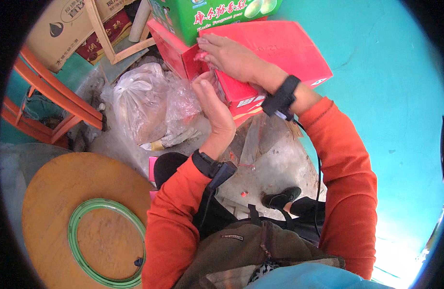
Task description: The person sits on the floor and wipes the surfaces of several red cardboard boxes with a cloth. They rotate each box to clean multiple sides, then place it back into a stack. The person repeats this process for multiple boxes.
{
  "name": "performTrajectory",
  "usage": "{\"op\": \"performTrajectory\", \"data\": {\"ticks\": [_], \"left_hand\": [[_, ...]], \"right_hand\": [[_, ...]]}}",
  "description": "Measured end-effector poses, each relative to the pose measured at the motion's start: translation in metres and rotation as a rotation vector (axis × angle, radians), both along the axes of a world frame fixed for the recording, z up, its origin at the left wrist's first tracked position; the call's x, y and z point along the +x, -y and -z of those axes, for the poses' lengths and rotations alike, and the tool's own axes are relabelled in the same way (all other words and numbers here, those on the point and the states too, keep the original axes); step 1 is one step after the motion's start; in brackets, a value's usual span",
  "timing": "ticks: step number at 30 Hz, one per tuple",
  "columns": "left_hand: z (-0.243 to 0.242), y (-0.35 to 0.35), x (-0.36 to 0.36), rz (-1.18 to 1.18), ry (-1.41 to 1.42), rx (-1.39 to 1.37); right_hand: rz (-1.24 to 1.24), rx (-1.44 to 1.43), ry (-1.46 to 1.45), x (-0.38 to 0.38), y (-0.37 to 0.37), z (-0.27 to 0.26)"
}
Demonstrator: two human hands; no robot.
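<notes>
A red cardboard box [272, 39] stands before me against the wall side. My right hand [231, 59] lies palm down over its left edge, its fingers reaching above a small pinkish-red bit [201, 55]. I cannot tell whether the fingers hold it. Lower and to the left, my left hand [216, 108] is raised against the box's near left side, bent back at the wrist. Its fingertips are beside the gap between the box and a red side panel [171, 48]; clear plastic partly shows there. Whether this hand grips anything is hidden.
A green pear carton [214, 16] sits on the red cardboard. Clear plastic bags [146, 104] lie on the floor to the left. Nearby are an orange chair frame [59, 86], a wooden frame [115, 56] and a round wooden board [48, 213] with a green ring [79, 256]. A turquoise wall [391, 126] bounds the right.
</notes>
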State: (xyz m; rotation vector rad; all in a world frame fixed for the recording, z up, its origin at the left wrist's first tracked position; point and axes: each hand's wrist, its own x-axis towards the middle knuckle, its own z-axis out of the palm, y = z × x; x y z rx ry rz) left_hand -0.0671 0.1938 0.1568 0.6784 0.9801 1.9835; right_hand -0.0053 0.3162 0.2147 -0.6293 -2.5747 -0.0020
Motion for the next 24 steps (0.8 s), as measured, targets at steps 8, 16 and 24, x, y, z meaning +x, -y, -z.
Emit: {"op": "performTrajectory", "data": {"ticks": [8,16,24], "left_hand": [[0.003,-0.001,-0.003,-0.043,-0.165,-0.079],[0.0,0.004,0.007,-0.16,-0.578,0.021],[-0.002,0.007,0.005,-0.117,-0.68,-0.027]], "right_hand": [[-0.088,0.177,0.168,-0.004,-0.011,-0.011],[-0.134,-0.119,0.11,0.005,-0.044,-0.01],[-0.095,-0.169,0.11,0.033,-0.07,-0.01]]}}
